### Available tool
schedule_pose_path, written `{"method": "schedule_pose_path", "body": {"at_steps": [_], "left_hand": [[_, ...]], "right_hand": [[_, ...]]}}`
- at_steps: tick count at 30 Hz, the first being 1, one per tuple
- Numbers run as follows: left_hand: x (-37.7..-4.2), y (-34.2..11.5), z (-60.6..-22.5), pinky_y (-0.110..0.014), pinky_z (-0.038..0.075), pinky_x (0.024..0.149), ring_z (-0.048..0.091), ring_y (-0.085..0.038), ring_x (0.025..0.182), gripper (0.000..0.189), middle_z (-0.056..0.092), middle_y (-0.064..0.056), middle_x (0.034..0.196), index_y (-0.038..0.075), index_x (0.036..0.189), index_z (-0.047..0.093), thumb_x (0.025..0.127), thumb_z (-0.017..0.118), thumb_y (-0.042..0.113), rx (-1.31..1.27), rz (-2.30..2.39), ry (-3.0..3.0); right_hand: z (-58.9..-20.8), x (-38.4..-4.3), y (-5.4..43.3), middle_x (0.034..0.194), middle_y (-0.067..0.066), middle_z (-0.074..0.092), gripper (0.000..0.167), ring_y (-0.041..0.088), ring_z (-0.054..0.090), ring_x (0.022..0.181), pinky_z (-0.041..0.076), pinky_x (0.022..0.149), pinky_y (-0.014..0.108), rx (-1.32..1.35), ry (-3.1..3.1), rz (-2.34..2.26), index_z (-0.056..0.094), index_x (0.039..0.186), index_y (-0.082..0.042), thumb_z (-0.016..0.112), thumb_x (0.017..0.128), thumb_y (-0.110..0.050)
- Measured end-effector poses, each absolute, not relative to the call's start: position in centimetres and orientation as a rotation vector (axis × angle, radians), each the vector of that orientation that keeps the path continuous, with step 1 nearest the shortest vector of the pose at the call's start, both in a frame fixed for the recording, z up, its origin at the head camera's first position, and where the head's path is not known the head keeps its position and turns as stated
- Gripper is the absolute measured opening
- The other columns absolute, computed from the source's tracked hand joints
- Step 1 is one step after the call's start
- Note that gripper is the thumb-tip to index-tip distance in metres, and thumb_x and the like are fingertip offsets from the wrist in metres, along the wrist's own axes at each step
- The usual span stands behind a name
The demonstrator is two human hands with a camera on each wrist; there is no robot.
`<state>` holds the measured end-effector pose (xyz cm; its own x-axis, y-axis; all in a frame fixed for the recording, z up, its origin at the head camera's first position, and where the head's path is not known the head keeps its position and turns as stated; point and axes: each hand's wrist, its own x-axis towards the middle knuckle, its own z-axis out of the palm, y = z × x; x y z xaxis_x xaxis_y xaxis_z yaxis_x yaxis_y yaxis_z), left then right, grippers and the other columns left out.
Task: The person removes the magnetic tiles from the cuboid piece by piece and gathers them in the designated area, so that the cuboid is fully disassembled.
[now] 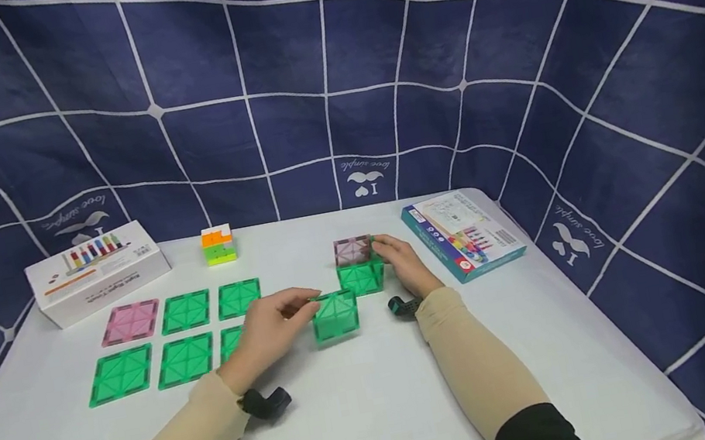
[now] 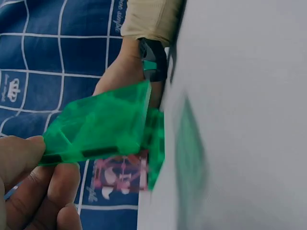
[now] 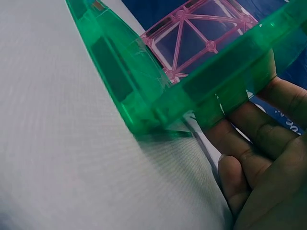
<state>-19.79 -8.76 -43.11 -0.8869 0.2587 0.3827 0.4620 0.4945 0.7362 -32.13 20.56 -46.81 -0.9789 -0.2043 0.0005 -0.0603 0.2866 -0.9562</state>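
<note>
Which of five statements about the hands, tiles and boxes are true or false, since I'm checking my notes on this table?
1. The left hand holds a green tile. True.
2. The cube sits between the white box and the blue box. True.
3. The right hand touches the cube. False: its fingers are at the standing tiles.
4. All the flat tiles are green. False: one is pink.
5. The white box is on the right. False: it is on the left.

Green tile (image 1: 335, 316), pink tile (image 3: 211, 46), white-gridded navy curtain (image 1: 279, 44), cube (image 1: 219, 250) seemingly orange, white and green
</note>
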Motion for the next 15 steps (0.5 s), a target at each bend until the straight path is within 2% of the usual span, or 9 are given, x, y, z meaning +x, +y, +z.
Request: {"method": "schedule_pose_path", "body": {"at_steps": [5, 8, 12, 15], "left_hand": [[-16.8, -13.3, -43.0, -0.026, 0.057, 0.071, 0.069, -0.006, 0.083, 0.021, 0.077, 0.011, 0.105, 0.022, 0.117, 0.078, 0.097, 0.074, 0.029, -0.555, -1.394, -2.571], [-14.8, -16.3, -42.7, -0.025, 0.059, 0.075, 0.071, -0.006, 0.088, 0.022, 0.077, 0.007, 0.11, 0.018, 0.117, 0.077, 0.098, 0.073, 0.029, -0.477, -1.437, -2.605], [-11.9, -20.7, -42.1, -0.023, 0.059, 0.074, 0.071, -0.003, 0.089, 0.02, 0.077, 0.002, 0.107, 0.015, 0.116, 0.077, 0.099, 0.072, 0.025, -0.396, -1.376, -2.64], [-9.9, -24.2, -42.0, -0.019, 0.057, 0.071, 0.07, 0.0, 0.087, 0.018, 0.077, 0.003, 0.104, 0.014, 0.114, 0.077, 0.099, 0.072, 0.021, -0.327, -1.265, -2.656]], "right_hand": [[-46.7, -32.3, 20.8, 0.149, 0.011, 0.056, 0.055, 0.038, 0.049, 0.137, 0.031, 0.118, 0.061, -0.263, 2.408, -1.805, 0.055, 0.146, -0.015, 0.049, 0.105, -0.051], [-46.8, -32.4, 20.8, 0.148, 0.011, 0.056, 0.055, 0.037, 0.048, 0.138, 0.03, 0.118, 0.061, -0.279, 2.404, -1.798, 0.055, 0.146, -0.014, 0.048, 0.105, -0.051], [-46.8, -32.5, 20.7, 0.148, 0.009, 0.056, 0.055, 0.035, 0.047, 0.139, 0.031, 0.119, 0.06, -0.285, 2.409, -1.772, 0.055, 0.147, -0.016, 0.046, 0.106, -0.051], [-46.7, -32.4, 20.5, 0.149, 0.009, 0.056, 0.055, 0.034, 0.047, 0.139, 0.029, 0.12, 0.06, -0.271, 2.409, -1.763, 0.054, 0.148, -0.016, 0.045, 0.106, -0.051]]}}
